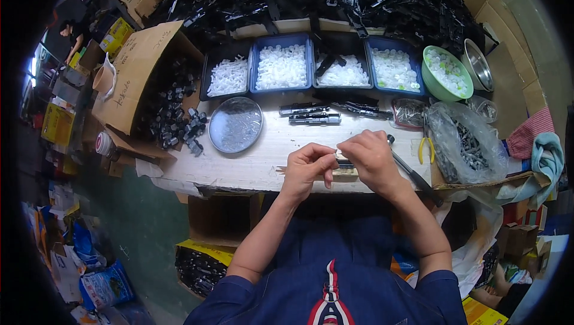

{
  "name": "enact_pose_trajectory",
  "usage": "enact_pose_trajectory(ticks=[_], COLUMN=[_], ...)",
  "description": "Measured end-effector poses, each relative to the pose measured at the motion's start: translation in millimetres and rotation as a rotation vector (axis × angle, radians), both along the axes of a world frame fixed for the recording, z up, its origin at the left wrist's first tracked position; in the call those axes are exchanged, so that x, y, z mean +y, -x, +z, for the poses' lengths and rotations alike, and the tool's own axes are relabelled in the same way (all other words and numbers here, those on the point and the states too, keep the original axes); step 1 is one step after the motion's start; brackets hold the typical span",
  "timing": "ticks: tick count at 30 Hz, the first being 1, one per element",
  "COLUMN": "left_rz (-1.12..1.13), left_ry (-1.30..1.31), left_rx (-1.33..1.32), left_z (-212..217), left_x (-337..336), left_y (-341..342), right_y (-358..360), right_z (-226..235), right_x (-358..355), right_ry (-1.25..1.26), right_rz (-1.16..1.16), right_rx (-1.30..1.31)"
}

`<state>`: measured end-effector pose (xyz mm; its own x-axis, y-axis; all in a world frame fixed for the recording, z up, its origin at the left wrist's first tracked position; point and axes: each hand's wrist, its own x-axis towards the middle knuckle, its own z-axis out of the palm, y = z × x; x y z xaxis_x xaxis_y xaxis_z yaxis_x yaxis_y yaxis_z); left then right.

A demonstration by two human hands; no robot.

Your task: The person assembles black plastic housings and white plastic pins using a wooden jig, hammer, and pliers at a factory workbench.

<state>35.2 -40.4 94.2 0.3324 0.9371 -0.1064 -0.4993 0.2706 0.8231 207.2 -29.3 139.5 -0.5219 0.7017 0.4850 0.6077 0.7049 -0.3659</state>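
My left hand (309, 168) is closed in a pinch over the front of the table, thumb against forefinger. Close to its right, my right hand (372, 159) has its fingers curled together and pointing down. Something small and pale shows at the fingertips where the hands nearly meet, too small to name. Below them, a dark elongated part (344, 163) rests at a small wooden block (345, 176), partly covered by my right hand. A hammer (411, 172) lies just right of my right hand, its head near my knuckles.
Blue trays (258, 89) of small white plastic pieces line the back, beside a green bowl (431, 80). Black parts (311, 114), a round metal dish (211, 127), yellow-handled pliers (431, 151) and a clear bag (445, 124) of dark pieces surround my hands. A carton (134, 77) stands left.
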Motion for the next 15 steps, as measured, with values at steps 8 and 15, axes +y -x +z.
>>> enact_pose_trajectory(ticks=[8, 15], left_rz=[0.056, 0.207], left_ry=[-0.019, -0.731], left_rx=[0.276, 1.147], left_z=[-2.0, -18.2], left_x=[4.5, 6.3], left_y=[11.2, 31.3], right_y=[8.8, 13.7], right_z=[-29.7, -61.4], right_x=[-7.3, -4.8], right_ry=[-0.031, 0.059], right_rz=[-0.128, -0.064], right_rx=[0.194, -0.044])
